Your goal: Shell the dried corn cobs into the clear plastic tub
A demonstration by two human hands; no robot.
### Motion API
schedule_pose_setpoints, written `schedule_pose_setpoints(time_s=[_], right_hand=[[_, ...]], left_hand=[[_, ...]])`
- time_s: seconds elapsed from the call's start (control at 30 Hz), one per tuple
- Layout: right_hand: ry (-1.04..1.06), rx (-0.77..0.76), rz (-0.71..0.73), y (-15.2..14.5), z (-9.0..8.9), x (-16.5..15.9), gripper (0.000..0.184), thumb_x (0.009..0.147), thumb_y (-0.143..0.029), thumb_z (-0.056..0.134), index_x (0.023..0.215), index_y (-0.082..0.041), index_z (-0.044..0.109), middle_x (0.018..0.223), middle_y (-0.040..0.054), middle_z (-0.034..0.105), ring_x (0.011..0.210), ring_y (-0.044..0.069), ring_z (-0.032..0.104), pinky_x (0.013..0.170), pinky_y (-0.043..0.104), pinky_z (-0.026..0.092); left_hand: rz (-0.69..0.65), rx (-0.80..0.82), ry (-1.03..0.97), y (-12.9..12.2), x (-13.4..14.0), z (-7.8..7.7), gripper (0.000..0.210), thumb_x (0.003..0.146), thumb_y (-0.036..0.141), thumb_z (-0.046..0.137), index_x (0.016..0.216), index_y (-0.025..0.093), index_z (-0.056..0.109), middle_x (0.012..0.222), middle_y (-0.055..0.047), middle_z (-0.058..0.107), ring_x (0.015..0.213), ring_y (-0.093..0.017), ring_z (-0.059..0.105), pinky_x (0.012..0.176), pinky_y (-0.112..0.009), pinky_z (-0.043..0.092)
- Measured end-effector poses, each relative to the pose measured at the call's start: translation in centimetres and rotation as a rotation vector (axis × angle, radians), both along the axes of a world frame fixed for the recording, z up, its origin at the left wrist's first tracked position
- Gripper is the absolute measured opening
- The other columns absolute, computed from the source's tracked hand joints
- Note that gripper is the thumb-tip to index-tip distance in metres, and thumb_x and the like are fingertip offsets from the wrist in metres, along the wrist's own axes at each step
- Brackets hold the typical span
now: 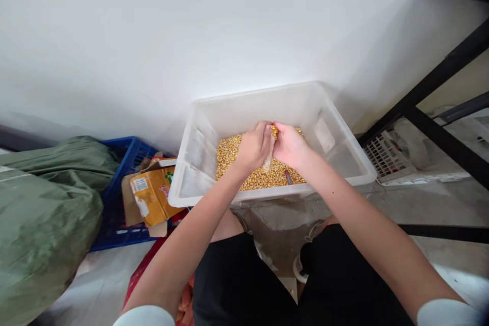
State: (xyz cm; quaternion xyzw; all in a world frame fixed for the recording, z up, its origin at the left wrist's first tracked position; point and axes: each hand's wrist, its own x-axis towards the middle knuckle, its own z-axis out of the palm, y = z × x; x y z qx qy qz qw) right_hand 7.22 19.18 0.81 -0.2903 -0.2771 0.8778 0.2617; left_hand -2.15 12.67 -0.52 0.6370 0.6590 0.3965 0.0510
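Note:
Over a translucent plastic bin (182, 175), both of my hands are closed around one corn cob (269, 157). Yellow kernels show at its far end, and a pale stripped stretch points down toward me. My left hand (255, 146) wraps it from the left, while my right hand (289, 146) grips it from the right near the kernels. Loose corn kernels (260, 179) cover the bottom of the bin beneath them. Among these kernels, near the front wall, lies a small tool with a dark reddish handle (288, 177). My fingers hide part of the cob.
Left of the bin are an orange cardboard box (153, 196), a blue crate (114, 232) and a large green sack (46, 214). A black metal frame (439, 127) and a white basket (385, 158) stand at the right. Behind is a white wall (229, 25).

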Motion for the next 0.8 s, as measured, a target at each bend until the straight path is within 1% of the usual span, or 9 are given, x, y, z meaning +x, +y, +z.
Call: schedule_pose_setpoints(time_s=[0.13,0.23,0.3,0.37,0.43,0.5,0.57,0.67,0.8], right_hand=[[0.037,-0.016,-0.008,-0.2,0.3,0.0,0.018,0.092,-0.028,0.044,0.078,-0.022,0.053,0.067,0.0014,0.060,0.074,0.019,0.061,0.072,0.034,0.051],[0.045,-0.006,-0.026,-0.4,0.4,-0.1,0.018,0.092,-0.023,0.043,0.077,-0.022,0.053,0.067,0.0003,0.060,0.074,0.018,0.061,0.070,0.031,0.049],[0.027,0.010,-0.041,-0.5,0.5,-0.2,0.016,0.091,-0.022,0.045,0.077,-0.022,0.052,0.067,-0.0005,0.061,0.075,0.017,0.061,0.068,0.029,0.047],[0.005,0.039,-0.071,-0.6,0.4,-0.3,0.015,0.091,-0.028,0.050,0.077,-0.023,0.051,0.068,-0.0008,0.061,0.076,0.017,0.062,0.067,0.028,0.047],[0.001,0.075,-0.104,-0.6,0.2,-0.3,0.019,0.091,-0.035,0.054,0.077,-0.023,0.051,0.070,-0.0005,0.062,0.077,0.018,0.062,0.066,0.029,0.047],[0.003,0.106,-0.115,-0.4,0.0,-0.2,0.024,0.092,-0.042,0.055,0.078,-0.023,0.052,0.069,0.0003,0.062,0.076,0.019,0.063,0.066,0.031,0.047],[-0.006,0.145,-0.102,-0.3,-0.3,-0.1,0.028,0.092,-0.049,0.054,0.079,-0.024,0.054,0.067,0.0008,0.061,0.075,0.019,0.063,0.065,0.032,0.047],[-0.048,0.215,-0.082,-0.2,-0.4,-0.1,0.034,0.091,-0.057,0.053,0.083,-0.024,0.058,0.065,0.0012,0.060,0.073,0.021,0.063,0.063,0.033,0.047],[-0.066,0.250,-0.083,-0.3,-0.2,-0.3,0.035,0.090,-0.059,0.052,0.087,-0.024,0.060,0.064,0.0013,0.059,0.071,0.021,0.062,0.060,0.033,0.046]], left_hand=[[-0.018,0.070,-0.089,0.0,0.1,0.2,0.040,0.103,0.035,0.030,0.111,0.016,0.064,0.105,-0.011,0.070,0.097,-0.020,0.064,0.088,-0.034,0.046],[0.014,0.080,-0.102,0.1,0.2,0.4,0.036,0.100,0.041,0.039,0.106,0.017,0.066,0.101,-0.010,0.071,0.093,-0.019,0.063,0.084,-0.033,0.046],[0.021,0.062,-0.148,0.2,0.2,0.4,0.037,0.100,0.044,0.041,0.103,0.018,0.067,0.095,-0.009,0.071,0.087,-0.018,0.063,0.081,-0.033,0.047],[-0.018,0.055,-0.232,0.5,0.1,0.1,0.038,0.100,0.044,0.039,0.103,0.019,0.068,0.096,-0.008,0.070,0.089,-0.017,0.063,0.084,-0.033,0.047],[-0.079,0.054,-0.325,0.7,-0.1,-0.3,0.036,0.100,0.041,0.040,0.109,0.020,0.068,0.105,-0.009,0.070,0.097,-0.017,0.062,0.090,-0.034,0.047],[-0.118,0.039,-0.414,0.8,-0.3,-0.8,0.034,0.099,0.039,0.044,0.118,0.022,0.067,0.114,-0.009,0.067,0.103,-0.019,0.062,0.090,-0.034,0.048],[-0.118,0.001,-0.508,0.8,-0.4,-1.1,0.035,0.097,0.038,0.048,0.123,0.024,0.066,0.117,-0.009,0.066,0.100,-0.019,0.062,0.081,-0.033,0.051],[-0.102,-0.054,-0.637,0.8,-0.3,-0.9,0.036,0.095,0.037,0.049,0.124,0.024,0.066,0.111,-0.010,0.066,0.084,-0.017,0.063,0.063,-0.027,0.050],[-0.060,-0.062,-0.708,0.9,-0.1,-0.5,0.040,0.096,0.045,0.047,0.120,0.022,0.069,0.087,-0.007,0.065,0.067,-0.012,0.057,0.052,-0.023,0.045]])
